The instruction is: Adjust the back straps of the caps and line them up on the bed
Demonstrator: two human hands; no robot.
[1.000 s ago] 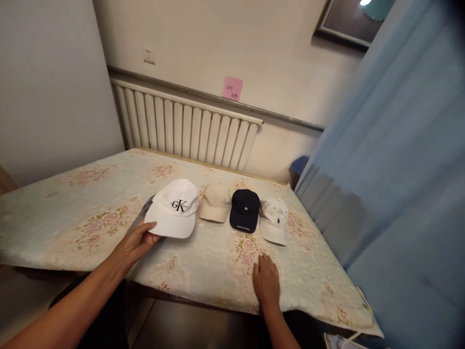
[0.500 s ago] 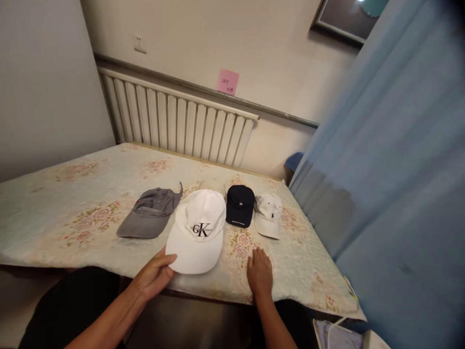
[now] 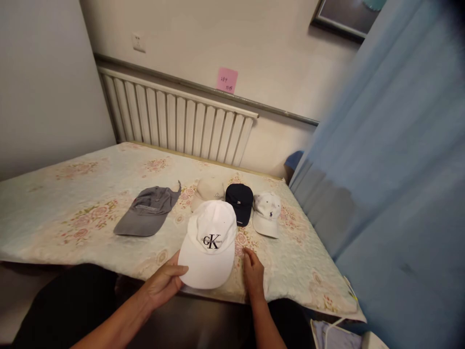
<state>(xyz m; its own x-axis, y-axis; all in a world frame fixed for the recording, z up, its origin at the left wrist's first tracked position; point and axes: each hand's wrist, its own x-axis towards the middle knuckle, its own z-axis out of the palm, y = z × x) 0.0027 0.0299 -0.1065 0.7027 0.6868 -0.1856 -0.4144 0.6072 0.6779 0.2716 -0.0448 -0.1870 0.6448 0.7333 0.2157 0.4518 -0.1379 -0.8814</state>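
A white baseball cap (image 3: 209, 264) with black letters on its front is held above the front edge of the bed. My left hand (image 3: 167, 281) pinches its brim at the left, thumb on top. Just right of the cap, my right hand (image 3: 254, 274) is turned on its side, fingers loosely bent and holding nothing. Behind the held cap lie a beige cap (image 3: 210, 186), partly hidden, and a black cap (image 3: 240, 201). To the right of the black one sits a white cap with a small dark emblem (image 3: 268, 213). A grey cap (image 3: 148, 211) rests on the left.
The bed (image 3: 109, 169) has a pale floral cover. A white radiator (image 3: 181, 118) stands behind it. Along the right side hangs a blue curtain (image 3: 381, 169). A pink note (image 3: 227, 80) is stuck to the wall.
My left hand has brought the white cap rightward and nearer to me, uncovering more of the beige cap. My right hand has lifted from lying flat and turned toward the cap.
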